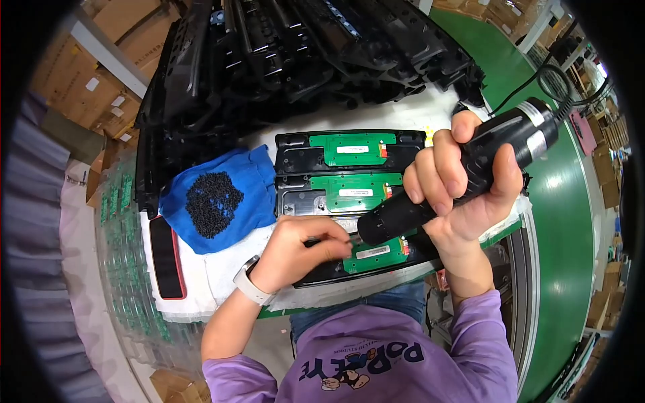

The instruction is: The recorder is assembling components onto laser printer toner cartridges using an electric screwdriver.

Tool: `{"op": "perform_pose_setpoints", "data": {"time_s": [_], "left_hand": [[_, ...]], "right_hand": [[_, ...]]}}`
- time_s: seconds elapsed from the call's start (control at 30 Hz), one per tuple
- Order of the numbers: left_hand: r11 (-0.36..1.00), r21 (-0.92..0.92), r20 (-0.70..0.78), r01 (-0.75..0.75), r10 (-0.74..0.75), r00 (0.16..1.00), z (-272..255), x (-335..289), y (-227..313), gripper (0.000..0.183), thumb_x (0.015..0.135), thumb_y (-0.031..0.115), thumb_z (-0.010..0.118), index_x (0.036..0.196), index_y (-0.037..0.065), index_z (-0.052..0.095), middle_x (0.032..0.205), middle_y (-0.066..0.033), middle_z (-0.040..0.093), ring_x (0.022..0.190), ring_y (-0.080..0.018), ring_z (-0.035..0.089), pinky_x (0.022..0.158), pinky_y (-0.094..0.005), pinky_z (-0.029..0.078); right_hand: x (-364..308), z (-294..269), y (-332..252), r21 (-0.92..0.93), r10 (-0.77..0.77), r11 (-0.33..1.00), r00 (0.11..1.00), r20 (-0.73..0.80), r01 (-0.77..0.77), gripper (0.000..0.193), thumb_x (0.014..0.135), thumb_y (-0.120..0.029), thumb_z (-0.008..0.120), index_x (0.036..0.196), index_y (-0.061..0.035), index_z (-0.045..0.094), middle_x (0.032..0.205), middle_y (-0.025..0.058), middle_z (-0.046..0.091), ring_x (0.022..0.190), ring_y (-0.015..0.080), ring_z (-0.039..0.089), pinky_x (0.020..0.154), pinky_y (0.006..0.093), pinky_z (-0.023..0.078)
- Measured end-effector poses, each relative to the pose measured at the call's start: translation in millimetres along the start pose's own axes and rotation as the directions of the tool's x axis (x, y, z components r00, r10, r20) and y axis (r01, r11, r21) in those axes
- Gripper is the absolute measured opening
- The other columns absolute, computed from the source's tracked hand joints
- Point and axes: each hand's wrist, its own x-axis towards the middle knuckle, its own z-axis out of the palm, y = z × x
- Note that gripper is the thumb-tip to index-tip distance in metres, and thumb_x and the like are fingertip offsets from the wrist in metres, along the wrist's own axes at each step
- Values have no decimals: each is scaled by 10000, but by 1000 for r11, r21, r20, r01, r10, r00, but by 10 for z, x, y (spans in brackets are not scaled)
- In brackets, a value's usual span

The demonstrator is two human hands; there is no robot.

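My right hand [463, 185] is wrapped around a black electric screwdriver [521, 127], whose nose slants down to the left. Just beside that nose, my left hand [285, 252] has its thumb and fingers pinched together; whatever they hold is too small to make out. Below both hands lies the nearest green circuit board [379, 258], set in a black plastic panel. Two more boards, a middle one [356, 193] and a far one [353, 149], sit in black panels [292, 163] behind it. The screwdriver and fingers partly cover the nearest panel.
Left of the panels, a blue cloth [259, 174] bears a heap of small black screws [213, 201]. A phone-like slab with a red edge [166, 258] lies nearby. Long black plastic parts [289, 60] are piled at the back. Clear trays of boards [127, 248] stand left; a cord [551, 77] trails right.
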Motion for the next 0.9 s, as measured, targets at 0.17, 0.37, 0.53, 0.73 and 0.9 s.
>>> {"op": "perform_pose_setpoints", "data": {"time_s": [0.17,0.37,0.53,0.73,0.9], "left_hand": [[862,406,1,-305,334,943,-9,67,88,501,609,198,767,1004,6,526,1033,-129,554,981,-318,508,860,-383,405],[666,746,-226,-22,284,932,-219,91,-189,498,644,164,745,1072,1,551,1070,-144,544,1046,-330,496,888,-379,407],[796,605,-239,-22,208,949,-198,68,-162,444,615,171,763,976,-4,574,928,-107,536,891,-297,519,776,-358,443],[847,525,-238,-77,234,943,-185,70,-215,447,618,158,756,985,-1,558,942,-119,542,905,-315,519,790,-371,434],[848,525,-258,-72,239,936,-194,52,-219,446,624,153,751,981,-14,543,952,-127,545,914,-321,524,808,-372,429]], "right_hand": [[93,-45,-109,68,98,993,995,7,-98,363,921,-378,403,1003,-32,478,604,23,465,413,125,415,451,307,386],[306,-15,-221,-236,106,968,992,71,-87,333,894,-322,455,1005,-8,460,577,27,443,423,121,418,458,284,380],[434,200,39,-571,190,810,981,37,-135,344,837,-307,532,983,-9,444,554,21,415,406,111,385,412,256,330],[482,258,487,-577,231,802,971,67,-151,297,768,-202,604,925,7,462,548,54,460,407,116,405,408,243,365],[462,239,680,-588,257,790,964,66,-170,261,778,-163,604,919,7,465,544,59,481,406,121,427,414,243,361]]}}
